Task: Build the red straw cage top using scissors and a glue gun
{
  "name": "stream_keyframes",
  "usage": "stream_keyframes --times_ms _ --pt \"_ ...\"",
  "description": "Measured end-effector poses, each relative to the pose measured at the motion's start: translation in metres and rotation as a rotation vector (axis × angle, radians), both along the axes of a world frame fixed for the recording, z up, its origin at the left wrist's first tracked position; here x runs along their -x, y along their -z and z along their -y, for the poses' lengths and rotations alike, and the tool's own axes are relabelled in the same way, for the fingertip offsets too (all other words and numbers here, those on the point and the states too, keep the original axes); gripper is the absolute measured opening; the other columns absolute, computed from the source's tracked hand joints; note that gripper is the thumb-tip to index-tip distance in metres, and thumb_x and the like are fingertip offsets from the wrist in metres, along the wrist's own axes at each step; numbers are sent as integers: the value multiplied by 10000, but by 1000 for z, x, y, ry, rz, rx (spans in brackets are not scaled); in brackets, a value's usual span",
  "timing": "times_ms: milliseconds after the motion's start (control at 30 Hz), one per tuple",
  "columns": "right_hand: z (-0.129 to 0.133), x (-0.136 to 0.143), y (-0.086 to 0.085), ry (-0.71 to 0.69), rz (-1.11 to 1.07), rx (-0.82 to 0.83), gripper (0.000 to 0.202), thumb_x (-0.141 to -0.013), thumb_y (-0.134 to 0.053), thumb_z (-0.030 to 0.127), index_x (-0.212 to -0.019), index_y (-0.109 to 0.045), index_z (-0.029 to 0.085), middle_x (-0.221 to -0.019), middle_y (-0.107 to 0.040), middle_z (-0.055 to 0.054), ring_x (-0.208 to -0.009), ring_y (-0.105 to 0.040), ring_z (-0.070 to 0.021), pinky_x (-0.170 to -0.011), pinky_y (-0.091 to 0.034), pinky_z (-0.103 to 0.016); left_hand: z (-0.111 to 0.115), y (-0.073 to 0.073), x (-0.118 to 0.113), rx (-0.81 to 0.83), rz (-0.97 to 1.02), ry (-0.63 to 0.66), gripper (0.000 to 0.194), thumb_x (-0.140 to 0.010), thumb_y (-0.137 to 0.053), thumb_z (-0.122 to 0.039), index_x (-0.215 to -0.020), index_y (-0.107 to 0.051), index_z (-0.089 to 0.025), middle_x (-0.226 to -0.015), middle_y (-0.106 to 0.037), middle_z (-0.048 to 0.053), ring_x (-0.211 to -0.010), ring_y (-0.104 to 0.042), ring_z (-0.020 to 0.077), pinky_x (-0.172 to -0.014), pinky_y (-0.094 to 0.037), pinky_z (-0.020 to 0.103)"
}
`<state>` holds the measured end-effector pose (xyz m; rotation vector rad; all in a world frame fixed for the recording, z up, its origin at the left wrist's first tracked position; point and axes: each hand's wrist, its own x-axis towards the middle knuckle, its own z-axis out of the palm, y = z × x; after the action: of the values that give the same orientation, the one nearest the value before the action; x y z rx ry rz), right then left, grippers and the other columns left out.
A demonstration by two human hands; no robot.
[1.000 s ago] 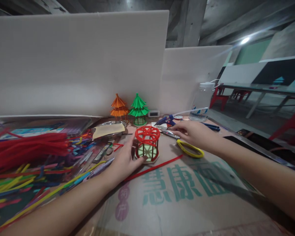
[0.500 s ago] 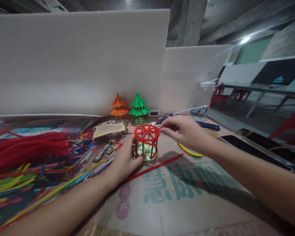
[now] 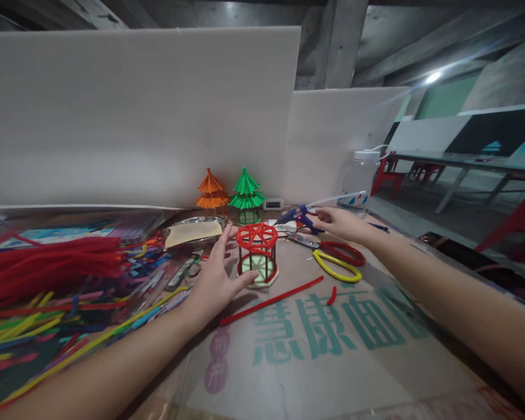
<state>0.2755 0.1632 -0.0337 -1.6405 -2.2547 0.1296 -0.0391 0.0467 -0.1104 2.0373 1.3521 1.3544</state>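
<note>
A small round frame of red pipe cleaner (image 3: 256,238), with dark posts and a pale green base, stands upright on the cardboard. My left hand (image 3: 216,277) is beside its left side, open, thumb and fingers spread around it; the thumb is close to the base. Further back, my right hand (image 3: 339,224) has its fingers closed at the handle of a blue glue gun (image 3: 298,217), which points left. Scissors (image 3: 338,267) with a red and a yellow handle lie just below that hand. In front are a long red pipe cleaner (image 3: 273,300) and a short red piece (image 3: 331,296).
Orange (image 3: 212,189) and green (image 3: 247,195) pagoda-like models stand at the back before a white board (image 3: 135,116). A metal tray (image 3: 195,230) holds yellowish paper. Bundled red pipe cleaners (image 3: 52,265) and loose coloured pieces cover the left. A clear bottle (image 3: 361,181) stands back right.
My right hand has left the red frame's top and moved right to the glue gun. My left fingers have loosened from the frame. A short red piece now shows on the cardboard.
</note>
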Motion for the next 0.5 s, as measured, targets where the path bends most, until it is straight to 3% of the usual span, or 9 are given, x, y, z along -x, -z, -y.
stream_keyframes --times_ms 67,133,300,400,500 --pt "-15 7 14 1 -53 -6 480 -910 -591 373 -1318 -607 120 -1248 -692 -156 -1027 -676 -237 -811 -493 -276 -2 3 -1 41 23 29 1024 -784 -763 -432 -1575 -138 -255 -1586 -356 167 -1365 -501 311 -1124 -434 498" --pt "-27 15 24 4 -90 10 472 -884 -638 377 -1270 -626 105 -1238 -695 -159 -1027 -674 -234 -825 -498 -275 -4 4 -2 98 37 50 1018 -774 -767 -389 -1570 -153 -229 -1546 -418 171 -1323 -545 307 -1115 -444 487" --pt "-41 29 39 95 -171 78 414 -819 -698 355 -1123 -676 75 -911 -761 -144 -783 -695 -230 -667 -498 -279 -4 1 -4 123 -44 71 828 -789 -721 -284 -1499 -305 -190 -1387 -573 131 -1256 -578 277 -1102 -445 453" --pt "-40 33 39 152 -251 60 349 -827 -667 328 -1068 -689 76 -793 -748 -129 -716 -693 -238 -621 -488 -291 -3 -2 -4 91 -69 83 734 -794 -698 -262 -1447 -373 -175 -1365 -576 131 -1227 -580 276 -1069 -462 441" --pt "-32 35 26 150 -364 -8 288 -855 -632 336 -987 -701 90 -856 -754 -149 -813 -716 -259 -658 -504 -295 -3 -1 -4 68 -76 84 701 -802 -682 -255 -1434 -388 -174 -1329 -595 125 -1170 -603 268 -1026 -484 430"
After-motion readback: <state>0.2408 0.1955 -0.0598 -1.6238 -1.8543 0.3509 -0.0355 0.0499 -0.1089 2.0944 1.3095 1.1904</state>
